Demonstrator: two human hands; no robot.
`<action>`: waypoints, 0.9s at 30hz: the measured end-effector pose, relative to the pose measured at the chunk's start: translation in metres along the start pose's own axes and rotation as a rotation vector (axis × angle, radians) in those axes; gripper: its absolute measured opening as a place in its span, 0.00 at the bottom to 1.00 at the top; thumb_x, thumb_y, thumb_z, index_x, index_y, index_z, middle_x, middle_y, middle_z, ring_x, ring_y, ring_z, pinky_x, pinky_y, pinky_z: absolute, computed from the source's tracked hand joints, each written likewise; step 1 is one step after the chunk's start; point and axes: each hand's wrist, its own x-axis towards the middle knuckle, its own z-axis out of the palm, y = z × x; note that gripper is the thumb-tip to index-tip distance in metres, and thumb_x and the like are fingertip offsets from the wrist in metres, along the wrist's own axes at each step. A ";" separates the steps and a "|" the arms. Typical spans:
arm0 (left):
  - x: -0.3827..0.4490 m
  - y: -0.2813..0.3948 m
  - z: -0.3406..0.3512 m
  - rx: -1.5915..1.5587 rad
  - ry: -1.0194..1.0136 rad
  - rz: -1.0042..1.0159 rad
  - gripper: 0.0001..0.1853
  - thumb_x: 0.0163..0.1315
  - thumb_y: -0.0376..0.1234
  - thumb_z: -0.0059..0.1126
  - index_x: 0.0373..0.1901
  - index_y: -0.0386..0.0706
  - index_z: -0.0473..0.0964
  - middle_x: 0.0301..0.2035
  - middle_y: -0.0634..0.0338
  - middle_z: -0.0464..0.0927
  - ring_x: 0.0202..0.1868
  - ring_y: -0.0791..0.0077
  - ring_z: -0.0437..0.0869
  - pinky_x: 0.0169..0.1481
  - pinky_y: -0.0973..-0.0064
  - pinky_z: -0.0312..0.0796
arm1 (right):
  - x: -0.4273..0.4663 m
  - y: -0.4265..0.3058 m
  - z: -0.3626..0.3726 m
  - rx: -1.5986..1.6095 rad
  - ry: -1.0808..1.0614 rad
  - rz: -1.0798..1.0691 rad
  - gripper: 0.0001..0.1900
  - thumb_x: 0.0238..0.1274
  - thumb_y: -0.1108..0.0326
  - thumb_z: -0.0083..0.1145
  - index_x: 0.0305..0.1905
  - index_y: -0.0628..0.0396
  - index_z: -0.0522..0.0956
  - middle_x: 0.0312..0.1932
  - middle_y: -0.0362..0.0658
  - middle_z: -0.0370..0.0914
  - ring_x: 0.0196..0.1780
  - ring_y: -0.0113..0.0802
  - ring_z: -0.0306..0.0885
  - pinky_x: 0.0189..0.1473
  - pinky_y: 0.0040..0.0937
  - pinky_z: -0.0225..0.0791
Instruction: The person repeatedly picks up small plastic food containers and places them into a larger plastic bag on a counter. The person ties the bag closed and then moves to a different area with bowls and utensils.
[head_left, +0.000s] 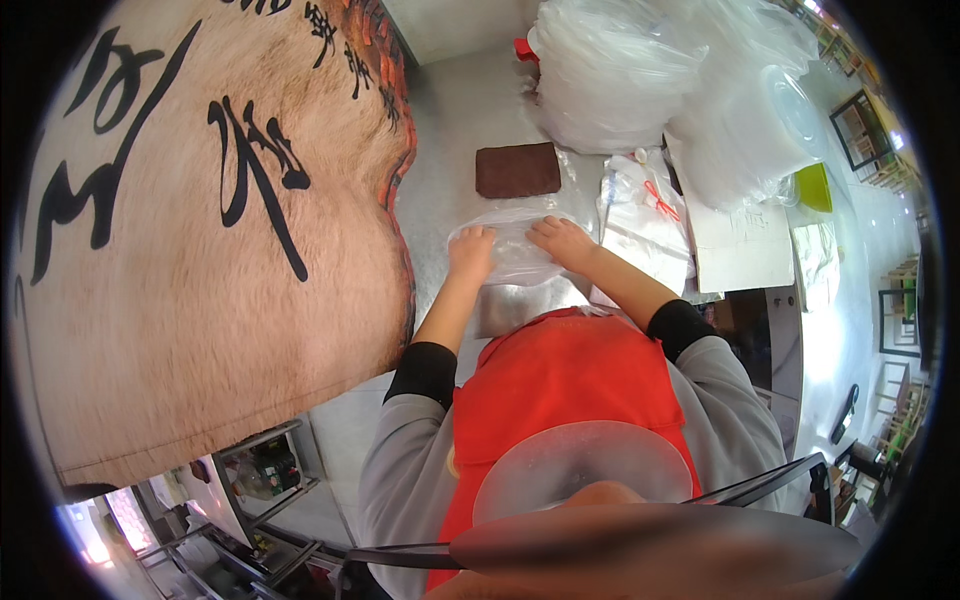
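Note:
A clear plastic bag (514, 246), or several in a layer, lies flat and crinkled on the metal counter in front of me. My left hand (472, 253) grips its left end, fingers curled over the film. At the bag's right part, my right hand (564, 243) holds the film under bent fingers; the thumbs and the underside are hidden. Just beyond the bag lies a dark brown folded cloth (517, 171), apart from both hands. White plastic bags with a red tie (660, 201) lie to the right of my right hand.
Large plastic sacks (615, 82) and a wrapped stack of clear round containers (787, 112) stand at the back right. Nearer are a cardboard sheet (742, 244) and a green container (814, 187). A curtain with black writing (300, 195) hangs close on the left.

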 end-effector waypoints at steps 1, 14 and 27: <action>0.004 0.002 0.001 0.032 -0.022 -0.029 0.27 0.47 0.33 0.76 0.51 0.49 0.78 0.49 0.60 0.79 0.58 0.58 0.78 0.55 0.56 0.72 | 0.003 0.003 0.002 -0.003 -0.083 0.035 0.27 0.48 0.72 0.70 0.56 0.52 0.76 0.57 0.44 0.76 0.60 0.47 0.74 0.59 0.43 0.71; 0.018 0.059 -0.035 -0.746 0.190 -0.039 0.11 0.63 0.29 0.65 0.46 0.40 0.83 0.44 0.55 0.86 0.45 0.64 0.86 0.49 0.69 0.77 | -0.181 0.002 -0.024 0.194 0.481 0.394 0.14 0.54 0.72 0.67 0.46 0.56 0.81 0.46 0.47 0.81 0.53 0.49 0.77 0.53 0.41 0.73; 0.093 0.237 0.045 -1.332 -0.664 -0.694 0.19 0.67 0.44 0.63 0.44 0.36 0.78 0.33 0.56 0.81 0.36 0.70 0.82 0.37 0.68 0.74 | -0.177 0.067 -0.035 0.225 0.624 0.588 0.10 0.69 0.69 0.54 0.48 0.61 0.81 0.46 0.52 0.83 0.53 0.52 0.81 0.56 0.44 0.73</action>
